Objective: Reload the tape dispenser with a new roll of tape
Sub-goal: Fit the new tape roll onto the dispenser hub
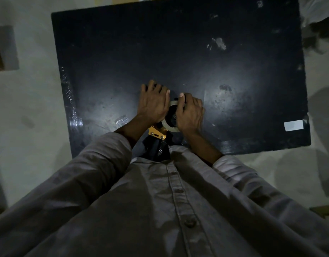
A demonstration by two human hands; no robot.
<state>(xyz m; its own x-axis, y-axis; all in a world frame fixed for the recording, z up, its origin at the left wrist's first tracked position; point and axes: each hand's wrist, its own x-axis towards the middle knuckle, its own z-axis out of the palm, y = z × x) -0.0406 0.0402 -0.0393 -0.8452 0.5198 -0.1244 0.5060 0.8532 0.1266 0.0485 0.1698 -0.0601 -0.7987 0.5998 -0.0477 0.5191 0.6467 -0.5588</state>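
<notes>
Dim light, view straight down. One dark table [123, 52], surface scuffed and dusty. No brand, label text or other writing readable anywhere.

One tape dispenser [157, 133], near the middle of the table's near edge: yellow-orange metal plate with a slot and small holes, dark body and handle running back toward the person's shirt. One roll of tape [169, 127], clear or pale, sits at the dispenser's far end around a black hub; only arcs of the roll show between the hands.

Two hands, both on the dispenser, close together with the roll between them.
- Left hand [153, 102]: palm down, laid over the left side of the roll and dispenser, fingers spread and reaching onto the table beyond. Whether it grips or only presses, cannot tell.
- Right hand [190, 113]: wrapped on the right side of the roll, thumb pressed along the roll's top rim.

Other items on the table:
- One white blank rectangular label [293, 125], near the near right corner.
- Clear tape scraps: one crumpled piece [122, 120] just left of the left forearm; a strip [70, 93] along the left edge.

Grey buttoned shirt [178, 201], sleeves pushed up the forearms.
</notes>
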